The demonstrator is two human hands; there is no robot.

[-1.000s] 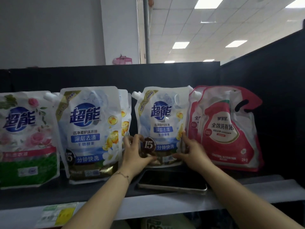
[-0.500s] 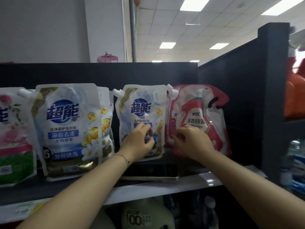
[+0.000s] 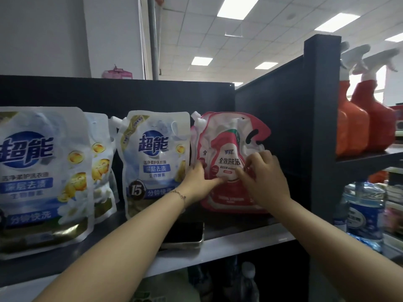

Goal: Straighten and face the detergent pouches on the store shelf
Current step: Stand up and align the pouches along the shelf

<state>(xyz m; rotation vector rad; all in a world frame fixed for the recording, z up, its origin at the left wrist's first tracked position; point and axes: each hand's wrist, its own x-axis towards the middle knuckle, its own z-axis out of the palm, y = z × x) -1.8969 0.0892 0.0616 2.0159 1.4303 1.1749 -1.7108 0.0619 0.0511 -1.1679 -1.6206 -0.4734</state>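
We are gripping the red pouch [image 3: 229, 136]: left hand [image 3: 197, 179] on its edge, right hand [image 3: 265, 182] pinching its front. Blue-white pouches [image 3: 156, 153] are facing out; this one, we judge, is needing straightening.

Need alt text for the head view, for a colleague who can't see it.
The left hand and right hand grip the red detergent pouch by its sides at the right end of a dark shelf. To its left stand blue-and-white pouches, and a phone lies flat on the shelf in front.

Red-and-white pouch [image 3: 231, 147] stands upright, label forward, just right of an upright blue-and-white pouch [image 3: 156, 162] on the shelf [image 3: 239, 238].
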